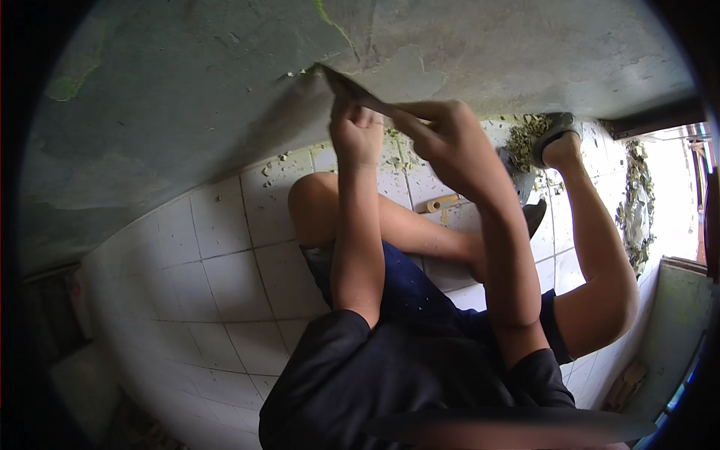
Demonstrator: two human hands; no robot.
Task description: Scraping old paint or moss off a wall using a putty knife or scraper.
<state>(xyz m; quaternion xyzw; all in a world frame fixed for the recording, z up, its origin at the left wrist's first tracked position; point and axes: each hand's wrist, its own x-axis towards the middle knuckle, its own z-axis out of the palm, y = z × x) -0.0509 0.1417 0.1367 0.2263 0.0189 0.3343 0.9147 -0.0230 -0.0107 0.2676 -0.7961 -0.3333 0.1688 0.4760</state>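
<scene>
My right hand (455, 138) is closed round the handle of a flat metal scraper (351, 89). The scraper's blade widens towards its far end, and one corner meets the grey painted wall (225, 73). Small pale flakes show at that corner. My left hand (357, 135) is at the underside of the blade with its fingers bent against it; the blade partly hides them. Around the contact point the wall has uneven patches and chipped paint edges, some greenish. On the floor below my right wrist lies a tool with a yellowish handle (441, 203), partly hidden by my arm.
White floor tiles (230, 281) meet the wall's foot, strewn with paint chips. A heap of chips (527, 140) lies beside my sandalled foot (562, 143); another strip of debris (638, 208) lies near the bright opening at right. My bent legs are between wall and torso.
</scene>
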